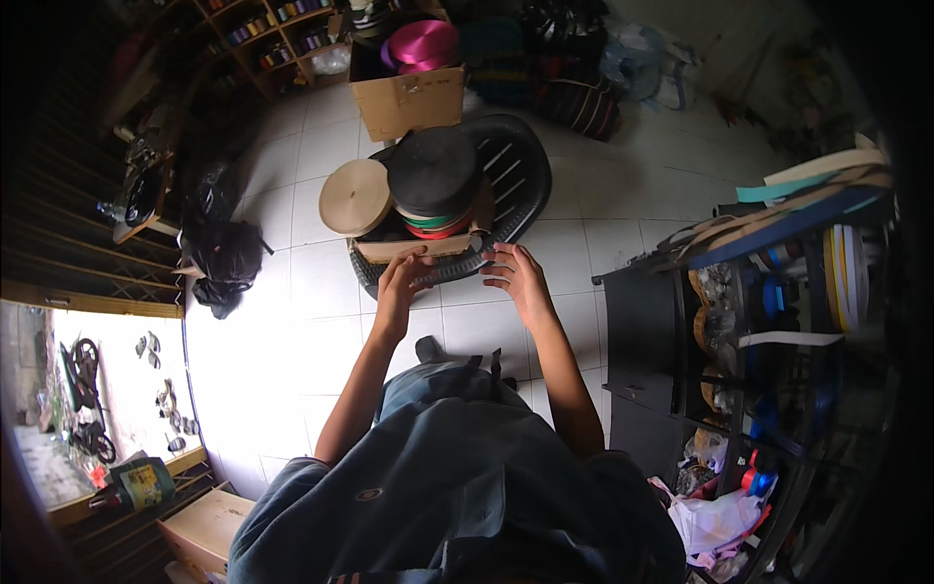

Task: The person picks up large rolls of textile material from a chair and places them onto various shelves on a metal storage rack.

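Observation:
Both of my hands are raised in front of me, palms facing each other with a gap between them. My left hand (404, 275) has its fingers apart, close to the near edge of a cardboard box (389, 249); whether it touches the box I cannot tell. My right hand (515, 275) is spread beside the box's right corner and holds nothing. The box rests on a black plastic chair (520, 185). In it sit a large black webbing roll (433, 170), a beige roll (354, 198) leaning at the left, and green and red rolls (438, 228) beneath the black one.
Behind the chair stands another cardboard box (409, 102) with a pink ribbon roll (424, 45). A dark shelf unit (642, 336) with straps on top is at the right. Black bags (226, 253) lie on the tiled floor at the left, near a bright doorway (122, 370).

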`<control>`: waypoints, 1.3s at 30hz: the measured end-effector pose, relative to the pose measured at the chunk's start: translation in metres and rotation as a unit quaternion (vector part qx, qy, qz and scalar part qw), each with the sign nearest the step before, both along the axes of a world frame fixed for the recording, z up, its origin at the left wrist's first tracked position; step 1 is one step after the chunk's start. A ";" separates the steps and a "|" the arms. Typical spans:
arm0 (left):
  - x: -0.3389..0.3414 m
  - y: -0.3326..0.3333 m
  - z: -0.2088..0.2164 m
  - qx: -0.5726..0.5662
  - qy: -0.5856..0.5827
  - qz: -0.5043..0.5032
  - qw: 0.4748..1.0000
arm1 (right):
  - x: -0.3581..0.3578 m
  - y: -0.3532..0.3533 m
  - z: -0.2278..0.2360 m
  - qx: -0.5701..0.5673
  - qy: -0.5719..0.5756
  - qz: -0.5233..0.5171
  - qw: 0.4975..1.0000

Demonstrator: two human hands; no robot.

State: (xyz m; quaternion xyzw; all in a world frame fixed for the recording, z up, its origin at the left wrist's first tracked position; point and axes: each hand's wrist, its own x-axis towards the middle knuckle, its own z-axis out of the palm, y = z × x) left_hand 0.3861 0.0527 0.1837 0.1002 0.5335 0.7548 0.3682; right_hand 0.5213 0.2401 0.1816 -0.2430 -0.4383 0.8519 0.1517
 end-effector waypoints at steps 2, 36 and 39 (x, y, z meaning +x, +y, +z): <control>-0.027 -0.024 -0.008 -0.024 0.002 0.028 0.999 | -0.033 -0.012 -0.017 0.010 -0.055 0.012 0.998; -0.325 0.153 -0.198 -0.351 0.097 -0.081 0.928 | -0.227 0.096 -0.156 0.161 -0.225 -0.139 0.951; -0.318 0.163 -0.169 -0.345 -0.019 -0.066 0.936 | -0.220 0.100 -0.159 0.146 -0.215 -0.133 0.956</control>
